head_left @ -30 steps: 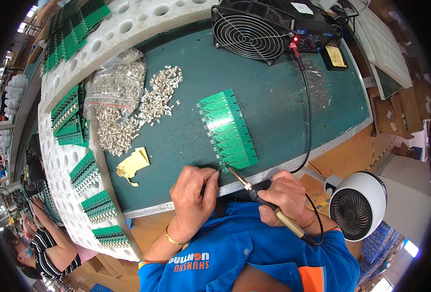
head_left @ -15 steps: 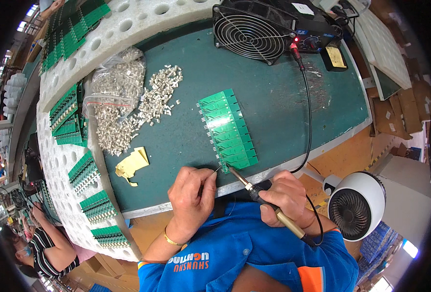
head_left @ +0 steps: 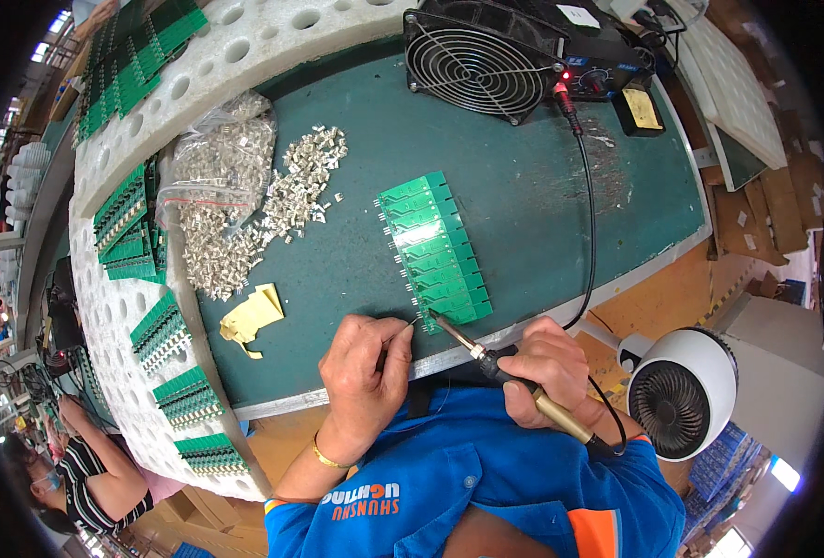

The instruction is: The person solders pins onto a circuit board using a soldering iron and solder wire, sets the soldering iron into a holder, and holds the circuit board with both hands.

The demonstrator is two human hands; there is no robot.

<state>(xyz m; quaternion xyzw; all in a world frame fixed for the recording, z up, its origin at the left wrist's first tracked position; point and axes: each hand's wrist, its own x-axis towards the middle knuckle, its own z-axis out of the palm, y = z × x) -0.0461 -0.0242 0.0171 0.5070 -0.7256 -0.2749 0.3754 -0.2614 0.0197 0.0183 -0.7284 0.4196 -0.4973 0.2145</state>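
My left hand [head_left: 365, 372] pinches a thin solder wire at the near lower-left corner of a green circuit board panel [head_left: 435, 244] with pins along its left edge. My right hand [head_left: 547, 372] grips a soldering iron [head_left: 485, 358], its tip at that same corner, close to the wire's end. Left of the panel lie a pile of small silver components [head_left: 305, 181], a plastic bag [head_left: 221, 158] full of similar parts and a torn yellow paper [head_left: 252, 319].
White perforated foam [head_left: 110, 325] carries boards [head_left: 189, 400]. A black fan [head_left: 472, 65], soldering station [head_left: 598, 56] and yellow sponge holder [head_left: 643, 109] stand at the back. A white fan [head_left: 682, 391] is at right, a co-worker [head_left: 86, 474] at lower left, cartons [head_left: 751, 219] at far right.
My right hand and the iron have shifted slightly upward, the tip staying at the panel's near corner. My left hand has moved only slightly.
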